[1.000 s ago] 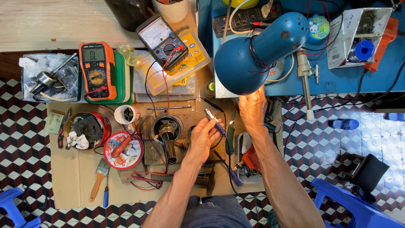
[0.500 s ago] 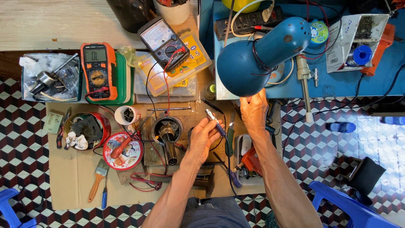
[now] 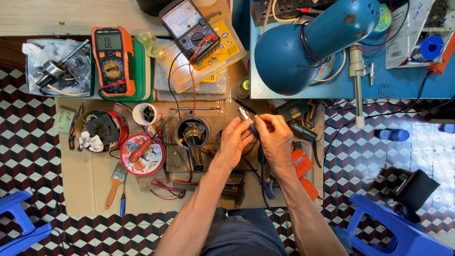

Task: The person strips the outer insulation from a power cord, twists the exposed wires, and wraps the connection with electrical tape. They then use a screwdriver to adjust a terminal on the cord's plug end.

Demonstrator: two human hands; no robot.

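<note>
Both hands have drawn closer together since the earlier frames, the right hand now meeting the left hand over the cardboard sheet, and together they pinch a slim probe with a silvery tip and dark blue grip, tilted up to the left. Room is tight: the metal cylinder stands just left, the orange tool lies just right. Farther off, the blue lamp overhangs the worktop edge, beside the analog meter.
</note>
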